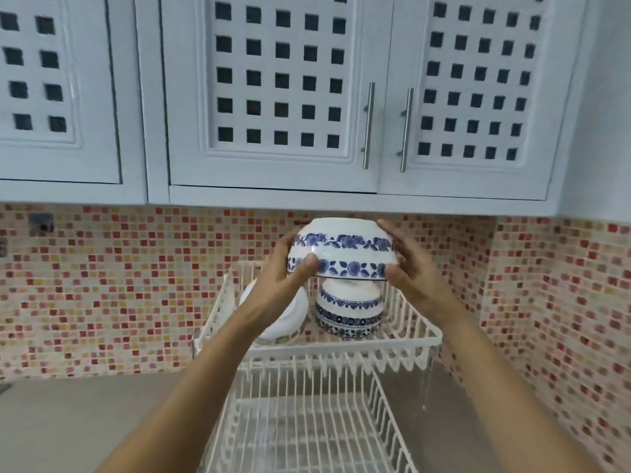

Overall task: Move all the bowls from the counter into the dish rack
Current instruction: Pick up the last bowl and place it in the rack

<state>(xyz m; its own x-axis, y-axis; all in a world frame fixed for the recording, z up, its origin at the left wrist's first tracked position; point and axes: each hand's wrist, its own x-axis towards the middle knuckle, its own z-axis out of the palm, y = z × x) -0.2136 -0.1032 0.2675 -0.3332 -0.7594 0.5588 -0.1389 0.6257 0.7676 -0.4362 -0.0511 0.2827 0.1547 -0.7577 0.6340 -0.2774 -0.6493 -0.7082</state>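
Bowls: three in sight. One large white ceramic bowl with two blue floral bands (342,249) is upside down in the air, above the back of the rack.
Left hand (286,280): clasped on the held bowl's left side, thumb pressed on the lower blue band.
Right hand (410,268): clasped on the bowl's right side, fingers curled up over its upturned base (so both hands carry it together).
Dish rack: one white wire dish rack (345,348) on the grey counter (85,421), set against the mosaic wall.
In the rack: two bowls, both at the back. A smaller white bowl with blue floral bands (348,314) sits upside down, right under the held one; a plain white bowl (290,319) leans tilted to its left.
Front of the rack: bare wires only.
Cabinets: three pale lattice-front cabinet doors (280,87) overhead, with two metal bar handles (368,124).
Wall: red, orange and cream mosaic tiles (119,285).
Hard to make out: the plain bowl is partly hidden behind the left forearm, the rack's near end is cut off at the bottom edge, and the whole scene is slightly blurred.
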